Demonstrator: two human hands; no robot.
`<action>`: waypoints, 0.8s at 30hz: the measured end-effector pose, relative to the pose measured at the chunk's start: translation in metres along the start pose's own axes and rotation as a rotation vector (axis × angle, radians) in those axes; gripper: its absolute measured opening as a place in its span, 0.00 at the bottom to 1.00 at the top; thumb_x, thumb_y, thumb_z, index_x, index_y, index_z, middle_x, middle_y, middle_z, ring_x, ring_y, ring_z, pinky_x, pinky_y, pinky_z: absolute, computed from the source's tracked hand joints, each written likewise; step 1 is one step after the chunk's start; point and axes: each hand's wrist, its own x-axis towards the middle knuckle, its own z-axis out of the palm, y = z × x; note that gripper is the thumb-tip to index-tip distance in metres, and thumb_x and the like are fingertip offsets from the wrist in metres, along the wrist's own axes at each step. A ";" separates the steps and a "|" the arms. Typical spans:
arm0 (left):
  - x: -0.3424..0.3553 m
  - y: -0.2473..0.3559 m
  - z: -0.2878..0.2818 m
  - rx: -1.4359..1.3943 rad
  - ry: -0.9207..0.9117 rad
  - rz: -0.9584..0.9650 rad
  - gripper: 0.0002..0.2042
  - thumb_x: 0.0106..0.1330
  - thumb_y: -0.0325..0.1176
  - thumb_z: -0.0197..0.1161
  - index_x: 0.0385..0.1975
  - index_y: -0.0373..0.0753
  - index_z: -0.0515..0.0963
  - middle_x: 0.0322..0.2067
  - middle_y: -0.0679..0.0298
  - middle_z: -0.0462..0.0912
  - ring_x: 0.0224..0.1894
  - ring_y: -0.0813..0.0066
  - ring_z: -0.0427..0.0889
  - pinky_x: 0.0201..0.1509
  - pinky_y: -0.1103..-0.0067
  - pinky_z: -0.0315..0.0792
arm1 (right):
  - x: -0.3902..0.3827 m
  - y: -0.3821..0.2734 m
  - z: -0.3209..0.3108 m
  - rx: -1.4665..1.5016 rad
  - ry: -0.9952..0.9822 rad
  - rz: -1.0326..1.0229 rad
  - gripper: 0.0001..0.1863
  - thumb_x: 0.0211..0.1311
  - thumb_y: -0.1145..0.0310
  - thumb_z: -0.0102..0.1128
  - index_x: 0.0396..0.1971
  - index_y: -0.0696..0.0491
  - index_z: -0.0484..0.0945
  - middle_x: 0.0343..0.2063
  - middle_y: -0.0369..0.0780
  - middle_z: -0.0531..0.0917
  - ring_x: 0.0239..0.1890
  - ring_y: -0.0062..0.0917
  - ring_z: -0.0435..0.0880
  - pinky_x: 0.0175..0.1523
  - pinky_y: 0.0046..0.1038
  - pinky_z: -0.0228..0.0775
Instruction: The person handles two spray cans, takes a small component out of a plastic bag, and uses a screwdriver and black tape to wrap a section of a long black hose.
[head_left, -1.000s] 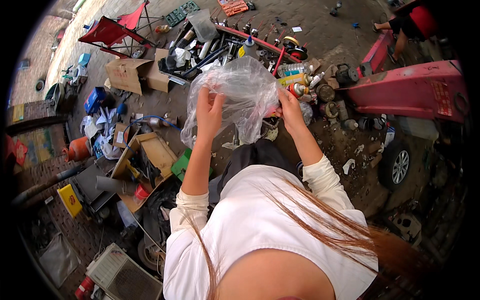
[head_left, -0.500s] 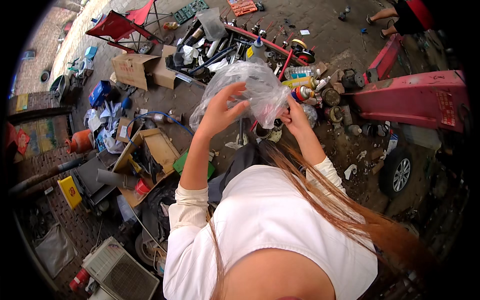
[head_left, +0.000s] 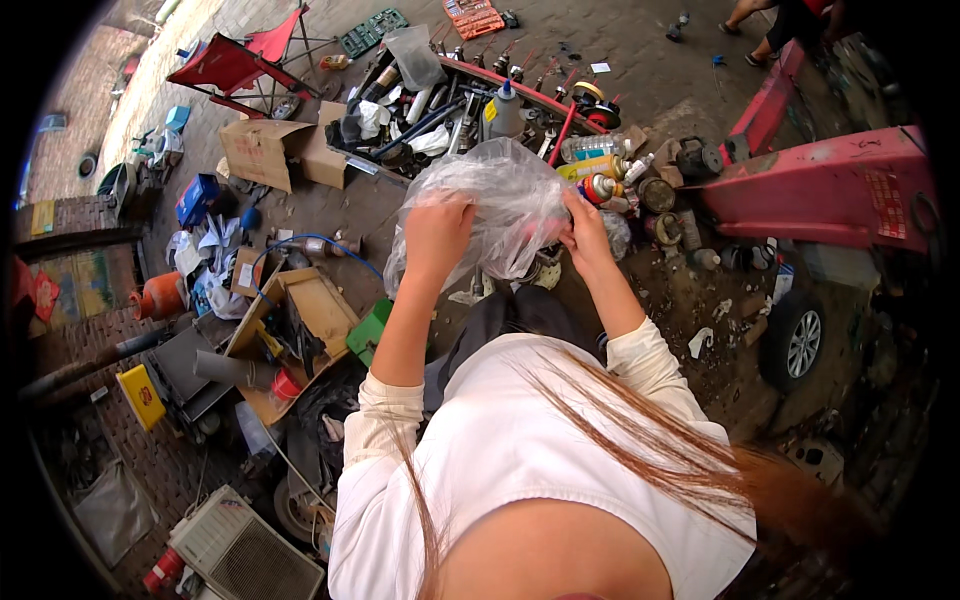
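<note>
A clear, crumpled plastic bag (head_left: 510, 190) hangs spread between my two hands in front of my body. My right hand (head_left: 588, 232) pinches its right edge between thumb and fingers. At the bag's left side my left hand (head_left: 440, 232) is closed on the film, with its fingertips partly behind or inside the thin plastic; I cannot tell which. Just beyond the bag stands a grey squeeze bottle with a blue tip (head_left: 503, 112). Spray cans (head_left: 600, 188) and a clear plastic bottle (head_left: 598, 147) lie close to my right hand.
A long tray of tools (head_left: 365, 155) lies ahead, beside an open cardboard box (head_left: 258, 152) and a red folding chair (head_left: 235, 70). To the right are a red metal beam (head_left: 820, 195) and a wheel (head_left: 795, 340). A wooden box (head_left: 318, 310) sits left. Another person's legs (head_left: 765, 35) show far right.
My left hand, open with fingers apart before, has closed on the bag's left side. The bag is drawn wider between my hands. The person at far right has shifted.
</note>
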 end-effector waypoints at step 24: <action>-0.032 0.027 0.042 -0.174 -0.186 -0.055 0.18 0.60 0.26 0.61 0.52 0.39 0.76 0.49 0.52 0.79 0.51 0.49 0.76 0.57 0.67 0.70 | -0.011 0.013 0.013 -0.646 0.026 -0.615 0.17 0.69 0.57 0.55 0.32 0.58 0.73 0.19 0.37 0.73 0.23 0.18 0.69 0.29 0.24 0.63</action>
